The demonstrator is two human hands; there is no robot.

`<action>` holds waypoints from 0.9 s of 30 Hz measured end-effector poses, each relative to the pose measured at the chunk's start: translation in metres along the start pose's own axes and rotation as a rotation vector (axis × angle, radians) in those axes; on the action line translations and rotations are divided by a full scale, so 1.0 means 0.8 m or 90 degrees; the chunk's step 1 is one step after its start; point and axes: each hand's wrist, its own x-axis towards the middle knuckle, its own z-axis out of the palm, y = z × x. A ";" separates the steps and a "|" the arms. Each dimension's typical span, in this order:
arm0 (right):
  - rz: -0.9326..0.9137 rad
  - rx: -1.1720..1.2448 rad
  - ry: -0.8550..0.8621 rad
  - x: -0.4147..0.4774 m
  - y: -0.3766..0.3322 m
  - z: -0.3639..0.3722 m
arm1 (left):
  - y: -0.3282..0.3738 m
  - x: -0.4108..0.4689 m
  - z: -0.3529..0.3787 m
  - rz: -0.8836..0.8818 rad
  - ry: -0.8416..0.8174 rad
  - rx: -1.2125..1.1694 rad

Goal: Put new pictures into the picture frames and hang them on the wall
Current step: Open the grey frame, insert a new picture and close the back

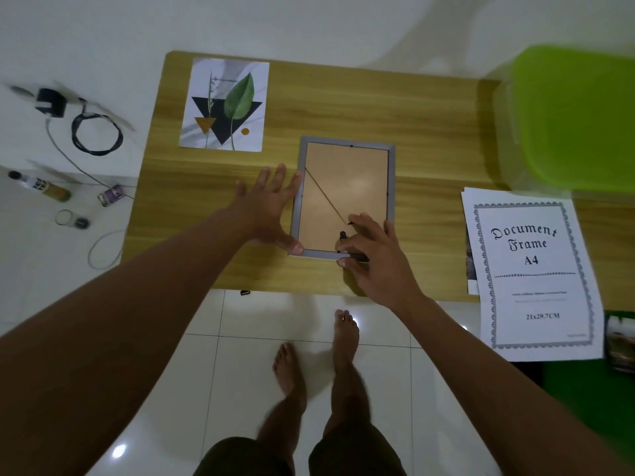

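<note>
A light wood-grain rectangular table (343, 108) is seen from above, with a translucent lime-green plastic box (570, 118) at its far right corner. A white A4 insert sheet printed "Document Frame" (536, 280) is laid over the near right edge, on top of other papers. A grey rectangular picture frame (391, 180) is placed face down near the middle of the table, its brown backing board (343, 187) crossed by a thin hanging cord. A white botanical print with a green leaf and dark triangles (225, 104) is laid flat at the far left. The left hand (271, 207) is pressed flat beside the frame's left rail, fingers straight and spread, thumb at the near left corner. The near rail is pinched between the bent forefinger and thumb of the right hand (374, 255), just beside a small black turn tab (342, 235).
</note>
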 end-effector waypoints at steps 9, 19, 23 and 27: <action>0.015 -0.002 0.001 0.001 -0.002 0.001 | -0.001 0.000 0.001 0.003 0.006 0.006; -0.002 -0.047 0.064 0.005 -0.012 -0.015 | -0.004 -0.003 -0.001 0.014 0.032 0.054; 0.099 -0.147 0.100 0.044 -0.022 -0.022 | -0.007 -0.003 -0.003 0.023 0.043 0.050; 0.213 -0.177 0.006 0.075 -0.026 -0.010 | -0.009 -0.003 -0.002 0.017 0.045 0.039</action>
